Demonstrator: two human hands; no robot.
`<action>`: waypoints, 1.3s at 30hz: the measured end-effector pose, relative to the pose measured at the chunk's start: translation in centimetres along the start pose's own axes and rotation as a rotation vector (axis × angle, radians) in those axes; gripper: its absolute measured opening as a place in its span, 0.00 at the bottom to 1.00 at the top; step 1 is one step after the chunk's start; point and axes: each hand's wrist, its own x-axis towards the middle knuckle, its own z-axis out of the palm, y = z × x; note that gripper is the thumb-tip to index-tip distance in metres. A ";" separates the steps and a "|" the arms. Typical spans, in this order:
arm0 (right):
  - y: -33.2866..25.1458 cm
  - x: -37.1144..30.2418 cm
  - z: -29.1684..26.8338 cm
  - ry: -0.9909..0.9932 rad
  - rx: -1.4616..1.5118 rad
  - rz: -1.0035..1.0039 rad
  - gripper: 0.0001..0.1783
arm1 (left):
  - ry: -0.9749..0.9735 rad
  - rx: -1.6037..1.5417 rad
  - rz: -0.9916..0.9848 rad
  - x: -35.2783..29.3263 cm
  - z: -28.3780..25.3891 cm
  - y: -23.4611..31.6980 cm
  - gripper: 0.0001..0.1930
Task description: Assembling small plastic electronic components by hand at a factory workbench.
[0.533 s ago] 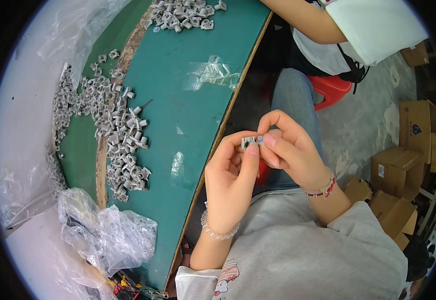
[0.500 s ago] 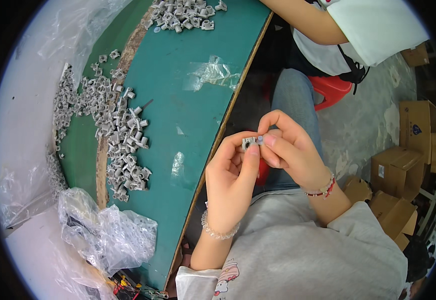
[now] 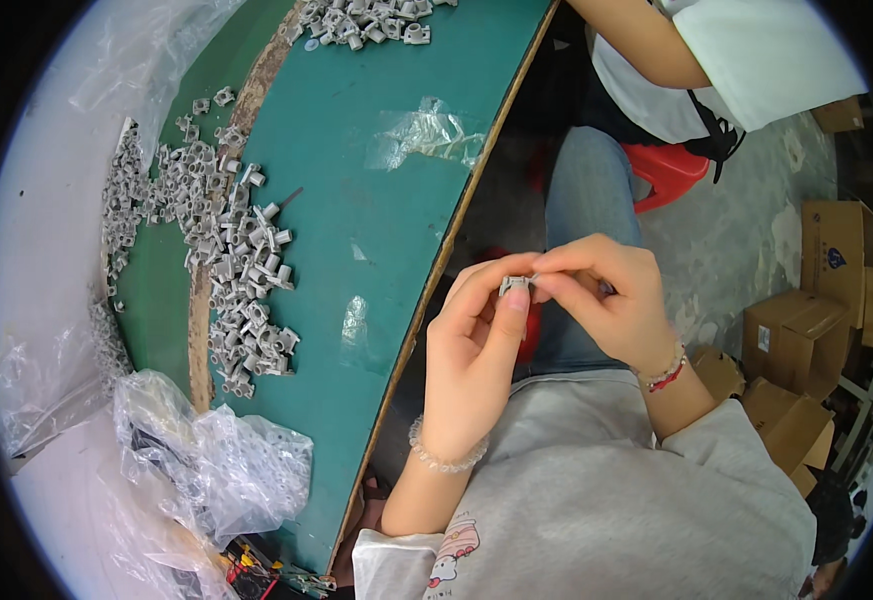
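My left hand (image 3: pixel 476 370) holds a small grey plastic part (image 3: pixel 515 284) between thumb and fingers, off the table's edge and above my lap. Close against its right side, my right hand (image 3: pixel 606 295) is closed in a pinch of thumb and forefinger. Whatever sits between those right fingertips is too small and covered to make out. A heap of similar grey parts (image 3: pixel 246 250), many with a short round tube, lies on the green table (image 3: pixel 356 200) to my left.
A second heap of grey parts (image 3: pixel 356 25) lies at the far end. Clear plastic bags (image 3: pixel 246 465) lie at the near left, and tape scraps (image 3: pixel 426 140) stick to the table. Another person's arm (image 3: pixel 646 45) reaches in at the far right. Cardboard boxes (image 3: pixel 801 335) stand right.
The grey part has tipped in my left fingers, its round hole turned from view. My right fingers have shifted slightly right, and the small bluish piece seen there before no longer shows clearly.
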 end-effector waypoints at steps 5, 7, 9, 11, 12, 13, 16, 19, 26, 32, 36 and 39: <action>-0.8 -0.4 0.7 0.117 0.596 0.181 0.04 | 0.074 0.056 0.049 -0.1 0.8 -0.4 0.15; -1.6 -0.5 0.9 0.065 0.604 0.204 0.04 | 0.113 0.191 0.133 -0.2 0.5 -0.9 0.17; -1.7 -0.3 1.3 0.030 0.586 0.207 0.04 | 0.108 0.193 0.148 -0.4 0.5 -0.7 0.17; -1.8 -0.1 0.8 -0.015 0.461 0.234 0.03 | 0.061 0.098 0.100 -1.0 0.6 0.0 0.18; -1.8 0.0 0.5 -0.058 0.334 0.261 0.03 | 0.063 0.097 0.098 -1.2 0.5 0.2 0.18; -1.6 0.0 0.5 -0.060 0.335 0.264 0.03 | 0.028 0.115 0.113 -1.4 0.3 0.4 0.18; -1.2 0.0 0.7 -0.002 0.422 0.195 0.03 | 0.004 0.054 0.104 -1.6 -0.2 0.5 0.17; -1.1 0.2 0.8 0.019 0.579 0.134 0.04 | 0.040 -0.192 0.000 -1.6 -0.6 0.4 0.15; -2.1 0.1 0.8 -0.091 0.714 0.232 0.03 | -0.079 -0.531 -0.064 -1.7 -1.1 0.1 0.09; -2.7 0.5 1.1 -0.116 0.735 0.267 0.05 | -0.074 -0.549 0.002 -1.9 -1.1 -0.3 0.07; -2.9 0.6 0.7 -0.167 0.736 0.312 0.06 | -0.055 -0.563 0.053 -1.9 -1.1 -0.5 0.06; -3.2 0.8 0.4 -0.171 0.742 0.333 0.05 | -0.030 -0.449 0.125 -1.8 -1.1 -0.6 0.06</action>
